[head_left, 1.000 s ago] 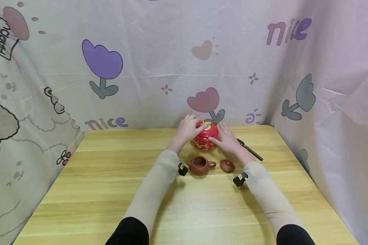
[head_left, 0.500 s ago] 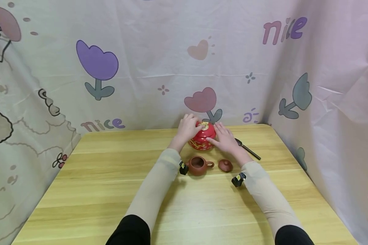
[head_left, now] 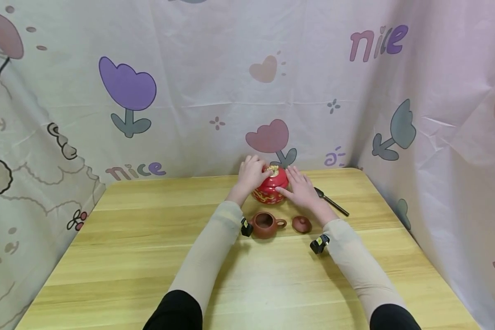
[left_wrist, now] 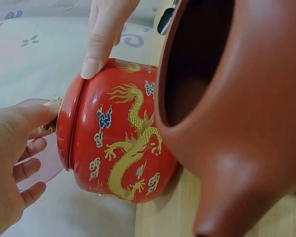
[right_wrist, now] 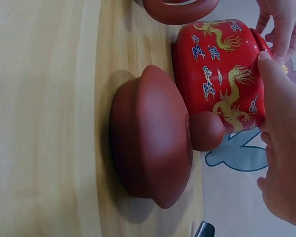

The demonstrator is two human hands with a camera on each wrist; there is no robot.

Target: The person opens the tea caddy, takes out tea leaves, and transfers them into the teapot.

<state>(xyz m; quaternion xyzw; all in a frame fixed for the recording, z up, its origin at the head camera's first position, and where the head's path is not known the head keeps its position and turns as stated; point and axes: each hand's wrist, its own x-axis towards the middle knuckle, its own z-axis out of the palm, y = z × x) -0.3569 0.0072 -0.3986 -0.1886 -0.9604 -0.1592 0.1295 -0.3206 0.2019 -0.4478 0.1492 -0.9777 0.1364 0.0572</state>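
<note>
A red lidded jar (head_left: 269, 196) with golden dragons stands near the table's back edge. My left hand (head_left: 250, 175) reaches over it from the left, thumb and forefinger pinching the gold knob (left_wrist: 51, 116) on top of its lid (left_wrist: 69, 123), which sits on the jar. My right hand (head_left: 303, 190) holds the jar from the right, its thumb (right_wrist: 274, 74) at the rim just below the lid and the other fingers behind. In front of the jar is a brown clay teapot (head_left: 264, 232), uncovered, and its lid (head_left: 301, 224) lies knob up to the right of it.
A dark, long-handled scoop (head_left: 334, 204) lies right of the jar, beyond the right wrist. The wooden table (head_left: 148, 256) ends at a printed curtain (head_left: 198, 55) behind and at both sides.
The head view shifts a little, so everything slides slightly left in it. Both hands keep their places on the jar and its lid, which still sits on.
</note>
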